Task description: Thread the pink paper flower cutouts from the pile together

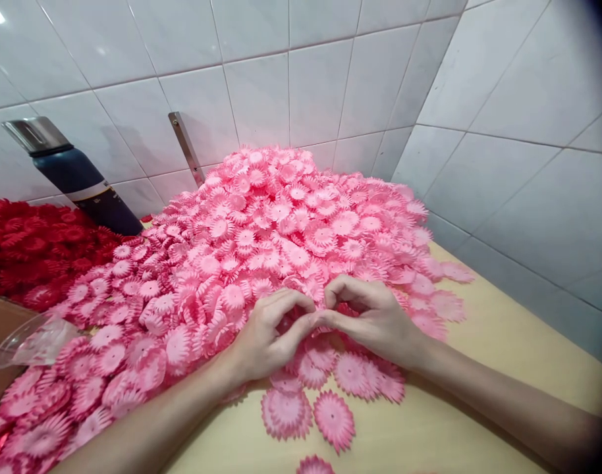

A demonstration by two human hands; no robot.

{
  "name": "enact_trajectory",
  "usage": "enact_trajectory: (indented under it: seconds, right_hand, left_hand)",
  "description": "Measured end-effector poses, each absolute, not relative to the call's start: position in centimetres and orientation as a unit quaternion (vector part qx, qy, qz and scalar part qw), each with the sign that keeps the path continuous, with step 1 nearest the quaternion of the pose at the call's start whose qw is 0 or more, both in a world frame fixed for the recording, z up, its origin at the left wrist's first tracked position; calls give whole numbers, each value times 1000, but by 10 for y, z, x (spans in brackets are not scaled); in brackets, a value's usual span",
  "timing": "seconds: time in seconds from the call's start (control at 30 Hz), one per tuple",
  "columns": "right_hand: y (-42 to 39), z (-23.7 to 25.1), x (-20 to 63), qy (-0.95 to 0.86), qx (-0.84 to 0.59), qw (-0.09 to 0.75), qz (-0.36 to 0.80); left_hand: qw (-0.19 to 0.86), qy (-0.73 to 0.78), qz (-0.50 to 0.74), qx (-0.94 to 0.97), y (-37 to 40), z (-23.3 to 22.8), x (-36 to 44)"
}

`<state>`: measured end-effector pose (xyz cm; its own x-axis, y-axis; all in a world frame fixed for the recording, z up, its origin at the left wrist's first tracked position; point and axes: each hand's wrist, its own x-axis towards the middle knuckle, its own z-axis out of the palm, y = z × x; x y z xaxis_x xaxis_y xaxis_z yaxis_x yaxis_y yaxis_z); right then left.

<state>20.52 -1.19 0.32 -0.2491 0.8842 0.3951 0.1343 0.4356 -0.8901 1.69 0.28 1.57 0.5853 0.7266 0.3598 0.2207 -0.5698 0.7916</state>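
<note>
A big heap of pink paper flowers covers the beige table against the tiled wall. My left hand and my right hand meet at the heap's near edge, fingertips touching. Between thumbs and forefingers they pinch a pink flower piece, mostly hidden by the fingers. Several flat pink flowers lie loose on the table just in front of my hands.
A pile of red paper flowers lies at the far left. A dark blue bottle with a metal cap leans against the wall behind it. A clear plastic cup lies at the left edge. A metal strip rests on the wall.
</note>
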Motion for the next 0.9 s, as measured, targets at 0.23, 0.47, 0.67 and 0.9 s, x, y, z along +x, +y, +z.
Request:
enact_trajectory:
  seconds: [0.23,0.47,0.67,0.9]
  right_hand:
    - [-16,3,200,-634,-372,540,409]
    - [-18,6,194,-592,-387,556,437]
    - [-15,10,195,-566,-425,590,388]
    - [-1,12,210,-517,-484,612,352]
  left_hand:
    - [384,312,396,773,-5,13,19]
    - [427,354,447,702,-8,5,20]
    - [469,310,546,621,-9,4,23]
    - [417,364,572,605,0,7,24]
